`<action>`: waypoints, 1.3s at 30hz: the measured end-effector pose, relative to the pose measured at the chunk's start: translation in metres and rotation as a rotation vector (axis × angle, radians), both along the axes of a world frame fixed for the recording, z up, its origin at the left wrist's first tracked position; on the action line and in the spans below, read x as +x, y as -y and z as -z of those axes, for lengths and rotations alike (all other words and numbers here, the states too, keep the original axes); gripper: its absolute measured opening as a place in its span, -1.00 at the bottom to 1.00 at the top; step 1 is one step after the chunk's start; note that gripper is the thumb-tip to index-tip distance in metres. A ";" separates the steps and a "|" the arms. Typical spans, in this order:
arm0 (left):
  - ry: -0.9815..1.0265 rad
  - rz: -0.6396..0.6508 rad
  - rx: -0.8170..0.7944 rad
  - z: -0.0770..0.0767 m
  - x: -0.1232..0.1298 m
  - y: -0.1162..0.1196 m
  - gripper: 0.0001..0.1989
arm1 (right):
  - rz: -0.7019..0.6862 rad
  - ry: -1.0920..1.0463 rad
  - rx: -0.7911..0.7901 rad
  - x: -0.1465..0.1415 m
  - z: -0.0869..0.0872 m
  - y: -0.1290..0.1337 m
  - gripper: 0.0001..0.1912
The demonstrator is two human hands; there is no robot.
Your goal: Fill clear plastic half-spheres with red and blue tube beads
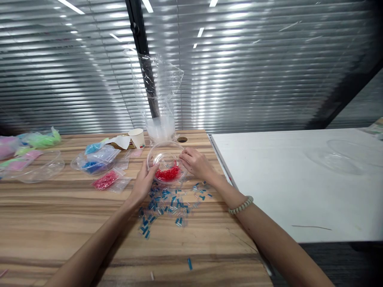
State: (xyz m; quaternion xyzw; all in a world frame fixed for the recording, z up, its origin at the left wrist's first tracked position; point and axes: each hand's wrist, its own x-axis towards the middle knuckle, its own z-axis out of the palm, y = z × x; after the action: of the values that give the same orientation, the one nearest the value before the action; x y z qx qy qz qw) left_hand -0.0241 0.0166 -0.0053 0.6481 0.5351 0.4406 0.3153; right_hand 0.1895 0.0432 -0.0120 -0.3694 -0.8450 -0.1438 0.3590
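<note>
Between both hands a clear round plastic bowl (164, 146) is tilted toward me, with red tube beads (169, 173) gathered along its lower side. My left hand (146, 180) grips the bowl's left rim, thumb over the edge. On the right rim, my right hand (195, 162) has its fingers curled and pressed together on the edge. Under and in front of the bowl, many loose blue and clear tube beads (167, 205) lie scattered over the wooden table. A beaded bracelet (241, 205) circles my right wrist.
Behind the bowl stand a stack of clear plastic cups (160, 128) in a tall bag and a paper cup (137, 138). To the left lie a bag of pink-red beads (106, 180), a container with blue bags (92, 165) and colourful bags (42, 139). A white table (284, 179) adjoins on the right.
</note>
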 end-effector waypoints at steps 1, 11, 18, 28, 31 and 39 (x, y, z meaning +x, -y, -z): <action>0.001 0.001 0.003 0.000 0.000 0.000 -0.45 | 0.001 0.000 -0.005 0.000 0.000 0.000 -0.84; -0.007 -0.002 -0.004 -0.004 0.001 0.004 -0.44 | -0.008 -0.009 0.004 0.000 0.000 0.000 -0.85; -0.006 0.008 0.001 -0.002 0.001 0.002 -0.42 | -0.011 -0.006 0.001 -0.001 0.000 0.000 -0.84; -0.015 0.011 0.004 -0.002 0.000 0.002 -0.40 | -0.005 0.016 -0.003 0.000 0.001 0.000 -0.84; -0.019 0.010 0.004 -0.001 0.000 0.001 -0.39 | -0.004 0.017 0.004 0.000 0.001 0.000 -0.84; -0.027 0.028 0.032 -0.001 0.002 0.001 -0.37 | -0.020 0.016 -0.017 0.000 0.004 -0.003 -0.87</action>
State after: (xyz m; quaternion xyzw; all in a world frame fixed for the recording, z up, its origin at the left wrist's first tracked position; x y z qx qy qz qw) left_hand -0.0226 0.0151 -0.0041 0.6664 0.5231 0.4357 0.3040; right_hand 0.1899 0.0458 -0.0160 -0.3629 -0.8526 -0.1358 0.3506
